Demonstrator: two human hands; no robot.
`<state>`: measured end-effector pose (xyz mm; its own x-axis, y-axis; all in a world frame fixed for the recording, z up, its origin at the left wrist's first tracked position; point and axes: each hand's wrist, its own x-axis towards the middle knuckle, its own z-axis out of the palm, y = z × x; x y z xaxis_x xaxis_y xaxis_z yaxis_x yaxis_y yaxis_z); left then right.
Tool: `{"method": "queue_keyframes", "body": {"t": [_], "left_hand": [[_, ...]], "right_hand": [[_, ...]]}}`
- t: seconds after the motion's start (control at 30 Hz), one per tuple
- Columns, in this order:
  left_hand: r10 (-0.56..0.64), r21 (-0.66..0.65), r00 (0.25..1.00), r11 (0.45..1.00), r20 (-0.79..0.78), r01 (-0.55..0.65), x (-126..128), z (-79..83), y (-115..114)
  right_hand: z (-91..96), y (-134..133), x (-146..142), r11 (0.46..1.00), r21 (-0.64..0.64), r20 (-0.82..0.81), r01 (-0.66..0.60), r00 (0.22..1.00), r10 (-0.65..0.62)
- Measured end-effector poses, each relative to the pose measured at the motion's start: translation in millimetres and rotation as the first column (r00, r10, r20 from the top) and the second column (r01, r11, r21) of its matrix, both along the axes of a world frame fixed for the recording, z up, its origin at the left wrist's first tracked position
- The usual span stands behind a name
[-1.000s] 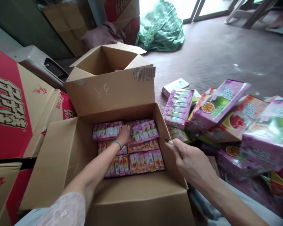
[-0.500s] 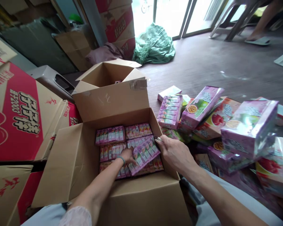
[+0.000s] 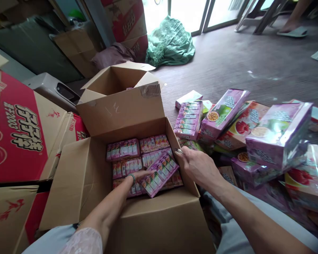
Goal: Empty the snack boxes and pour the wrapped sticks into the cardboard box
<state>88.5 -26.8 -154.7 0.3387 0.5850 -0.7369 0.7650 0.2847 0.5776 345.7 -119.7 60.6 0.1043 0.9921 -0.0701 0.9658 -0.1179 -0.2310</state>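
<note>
- Inside the open cardboard box [image 3: 76, 176] at the person's knees, one purple pack [image 3: 160, 172] of sachets lay tilted across the flat layer of packs [image 3: 123, 149] that filled the bottom.
- Half a second before, that pack sat a little farther back, with the left fingers curled under its near end. It then lay closer to the near wall.
- In that time the right hand [image 3: 197, 167] had also come off the pack's far corner. It hung over the right wall of the box.
- The left hand [image 3: 141, 174] lay flat with its fingers stretched out, gripping nothing. The fingertips rested on the left edge of the purple pack. A green band circled the wrist.
- The right hand was loosely spread and empty, back upward, nails pointing at the pack's upper end. Whether they touched it could not be told.
- The box's right wall stood between the right forearm and the packs. A tall rear flap rose behind them.
- A second open box [image 3: 119, 79] stood just behind that flap.
- Red printed cartons [image 3: 18, 134] were stacked to the left.
- On the floor [image 3: 254, 67] to the right sprawled a heap of wrapped packs [image 3: 278, 134], purple and red, just beside the box.
- A green sack [image 3: 171, 44] lay well away, near the bright doorway.
</note>
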Motion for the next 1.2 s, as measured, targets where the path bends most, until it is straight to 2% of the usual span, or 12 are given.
{"method": "queue_keyframes", "body": {"t": [0.1,0.23,0.37,0.47,0.53,0.6,0.67,0.73,0.83,1.03,1.13,1.2], "left_hand": [[0.053,0.110,0.999,0.993,-0.005,-0.052,-1,20.9,-10],[0.153,0.339,0.988,0.930,0.001,-0.145,-8,61.4,-27],[0.162,0.571,0.984,0.802,0.077,-0.177,-36,132.8,-63],[0.072,0.707,0.985,0.689,0.155,-0.162,-63,189.3,-108],[0.022,0.761,0.989,0.637,0.144,-0.125,-76,209.6,-141],[-0.003,0.791,0.991,0.603,0.130,-0.102,-83,209.6,-169],[0.006,0.814,0.984,0.560,0.179,-0.151,-86,193.9,-190],[0.036,0.833,0.961,0.490,0.273,-0.255,-85,173.2,-205],[0.063,0.838,0.920,0.393,0.387,-0.379,-81,152.7,-219],[0.082,0.861,0.913,0.310,0.399,-0.404,-78,149.2,-228],[0.043,0.890,0.930,0.279,0.364,-0.361,-79,147.9,-228],[0.045,0.888,0.934,0.297,0.355,-0.351,-80,147.3,-228]], "right_hand": [[3.2,-1,-1,1.000,0.028,-0.010,-0.007,1.000,0.007],[5.0,-6,-2,0.995,0.095,-0.055,-0.013,0.998,0.018],[7.5,-25,-6,0.964,0.265,-0.231,-0.031,0.968,0.095],[13.1,-54,-17,0.922,0.387,-0.443,0.009,0.879,0.177],[19.1,-76,-27,0.906,0.423,-0.501,0.022,0.839,0.213],[26.8,-96,-40,0.888,0.457,-0.414,-0.059,0.869,0.271],[35.9,-112,-58,0.871,0.422,-0.212,-0.253,0.906,0.366],[45.1,-122,-81,0.852,0.256,-0.012,-0.456,0.880,0.475],[56.5,-130,-123,0.787,-0.013,0.155,-0.617,0.776,0.611],[58.9,-131,-192,0.644,-0.149,0.263,-0.750,0.598,0.757],[50.0,-131,-207,0.643,-0.191,0.296,-0.742,0.581,0.758],[44.1,-131,-208,0.663,-0.223,0.311,-0.714,0.593,0.743]]}}
